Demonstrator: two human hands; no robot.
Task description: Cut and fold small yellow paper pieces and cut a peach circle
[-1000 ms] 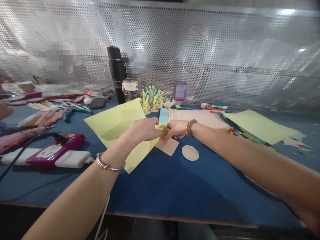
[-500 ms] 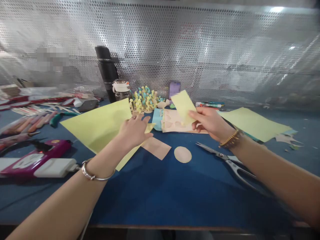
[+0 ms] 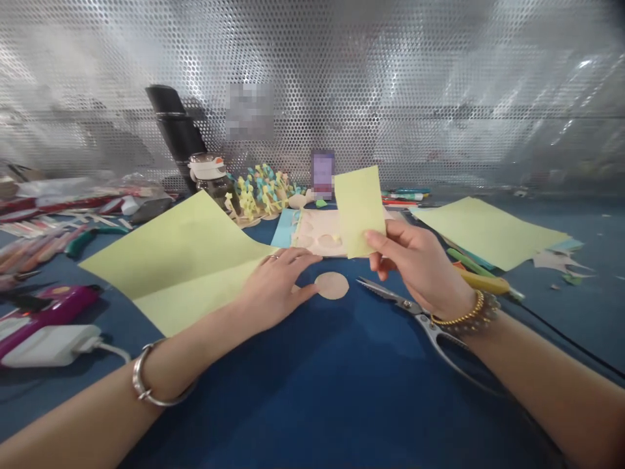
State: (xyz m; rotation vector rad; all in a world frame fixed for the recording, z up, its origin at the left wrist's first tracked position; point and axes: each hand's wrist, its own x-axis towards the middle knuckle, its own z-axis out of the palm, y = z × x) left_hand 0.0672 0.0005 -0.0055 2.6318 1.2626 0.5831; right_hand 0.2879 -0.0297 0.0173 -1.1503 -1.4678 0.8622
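Your hands were apart. Your right hand [image 3: 415, 267] pinched a yellow paper strip [image 3: 359, 208]; your left hand [image 3: 278, 290] rested on a yellow sheet [image 3: 180, 267].

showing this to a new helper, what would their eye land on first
Probably the small pale yellow paper rectangle held up in the right hand, near the centre, above the metal scissors on the blue table. To its left, the left hand lies at the edge of a large pale yellow sheet, beside a tan paper circle. Behind, yellow and teal paper curls stand before a shiny perforated metal panel.
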